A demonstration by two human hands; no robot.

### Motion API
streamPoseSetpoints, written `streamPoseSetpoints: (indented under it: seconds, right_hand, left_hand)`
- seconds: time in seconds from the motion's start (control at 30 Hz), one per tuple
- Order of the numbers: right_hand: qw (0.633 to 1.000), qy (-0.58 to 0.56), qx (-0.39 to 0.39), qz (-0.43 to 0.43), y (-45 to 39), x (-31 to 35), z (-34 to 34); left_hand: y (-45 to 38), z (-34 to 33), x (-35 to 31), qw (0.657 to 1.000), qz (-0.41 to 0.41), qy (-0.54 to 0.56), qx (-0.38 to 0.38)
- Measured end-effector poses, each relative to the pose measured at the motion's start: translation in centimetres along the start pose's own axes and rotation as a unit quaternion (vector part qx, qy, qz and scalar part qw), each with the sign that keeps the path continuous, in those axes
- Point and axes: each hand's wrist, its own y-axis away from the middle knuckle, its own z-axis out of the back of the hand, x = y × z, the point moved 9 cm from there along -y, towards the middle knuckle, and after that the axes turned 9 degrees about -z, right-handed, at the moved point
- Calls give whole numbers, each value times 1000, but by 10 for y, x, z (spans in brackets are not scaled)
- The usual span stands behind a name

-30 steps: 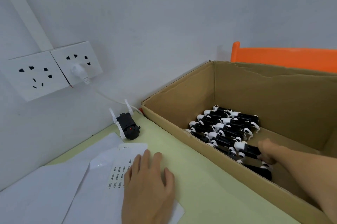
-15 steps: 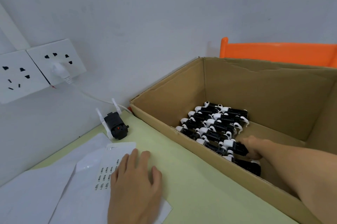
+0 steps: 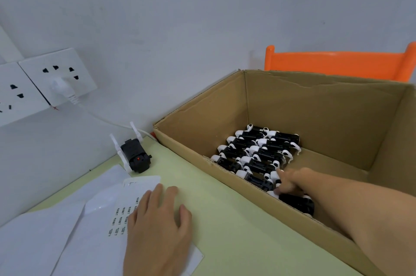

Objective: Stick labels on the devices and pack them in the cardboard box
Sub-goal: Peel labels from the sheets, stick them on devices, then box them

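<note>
Inside cardboard box (image 3: pixel 315 118): packed devices (image 3: pixel 254 154), right hand (image 3: pixel 295 182) touching; left hand (image 3: pixel 157 226) flat on label sheet (image 3: pixel 117 217).

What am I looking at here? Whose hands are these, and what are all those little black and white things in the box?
There is no robot here. The picture comes from a camera worn on a person's head, looking down at their own two hands. The left hand lies flat on a label sheet on the pale green table. The right hand reaches into the cardboard box and touches the packed devices, small black gadgets with white parts lying in rows. Whether it grips one, I cannot tell. One more device stands outside the box by the wall. Behind it are wall sockets with a white plug in one, and something orange behind the box.
</note>
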Motion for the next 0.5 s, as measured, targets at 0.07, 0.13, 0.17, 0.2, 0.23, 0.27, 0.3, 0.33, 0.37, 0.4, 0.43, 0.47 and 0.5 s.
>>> streamPoseSetpoints:
  seconds: [0.07,0.13,0.17,0.2,0.23,0.27,0.3,0.33,0.37,0.4,0.43,0.47,0.5]
  right_hand:
    - [1000,5,2,-4,-1,-1,-1]
    - [1000,5,4,-3,-1,-3,-2]
    - [1000,4,5,-1,-2,-3,-2]
    - [1000,5,5,2,-1,-2,-2]
    - [1000,5,5,6,-1,-1,-2]
    - [1000,2,7,11,-1,2,-1]
    - [1000,-2,8,17,0,4,0]
    - [1000,-5,4,21,1,6,2]
    - [1000,-7,-3,25,2,7,5]
    - [999,-9,-10,29,2,7,7]
    - [999,-13,-17,34,2,7,10]
    - [999,-21,-19,38,2,7,12]
    - [999,-30,-17,39,2,8,13]
  left_hand:
    - [0,0,-1,1000,-1,-1,0]
    - [0,0,-2,1000,-2,-2,0]
    - [0,0,-2,1000,-2,-3,0]
    - [0,0,-2,1000,-1,-4,0]
    - [0,0,-1,1000,-1,-3,1]
    - [0,0,-1,1000,0,-2,2]
    - [0,-1,-1,1000,1,-1,2]
    - [0,-1,-1,1000,0,1,2]
    - [0,-2,0,1000,0,3,3]
    - [-1,-3,0,1000,0,5,3]
    - [-1,-4,0,1000,-1,7,4]
    - [-2,-5,1,1000,-3,9,5]
    - [-3,-5,2,1000,-5,9,4]
